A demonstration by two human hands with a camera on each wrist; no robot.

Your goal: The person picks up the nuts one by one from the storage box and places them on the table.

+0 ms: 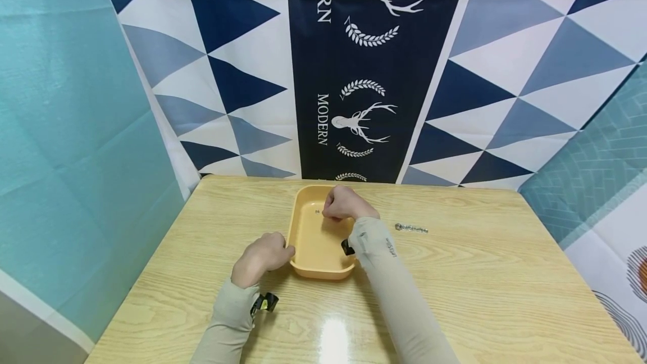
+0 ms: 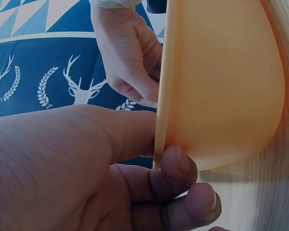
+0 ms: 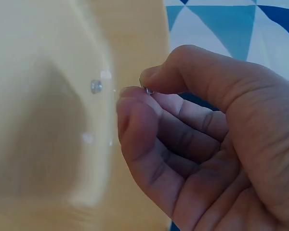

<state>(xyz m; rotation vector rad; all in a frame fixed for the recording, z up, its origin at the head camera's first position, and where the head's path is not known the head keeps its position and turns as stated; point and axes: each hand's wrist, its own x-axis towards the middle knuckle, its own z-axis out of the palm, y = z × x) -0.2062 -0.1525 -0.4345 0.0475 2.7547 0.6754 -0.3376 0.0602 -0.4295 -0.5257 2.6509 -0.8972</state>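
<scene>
A shallow yellow plastic tray (image 1: 317, 249) stands on the table. My left hand (image 1: 263, 257) pinches its near left rim between thumb and fingers, thumb inside, as the left wrist view shows. My right hand (image 1: 349, 204) is over the tray's far right part. In the right wrist view its thumb and fingers pinch a tiny shiny metallic piece (image 3: 148, 90), mostly hidden, so its kind is unclear. Another small silvery piece (image 3: 96, 86) lies on the tray floor near the far end, left of the right hand in the head view.
Right of the tray, a short line of small shiny pieces (image 1: 411, 228), perhaps a chain, lies on the wooden table (image 1: 485, 274). A patterned cloth (image 1: 242, 60) hangs behind the table's far edge. Blue-green sheeting (image 1: 76, 128) hangs at the left.
</scene>
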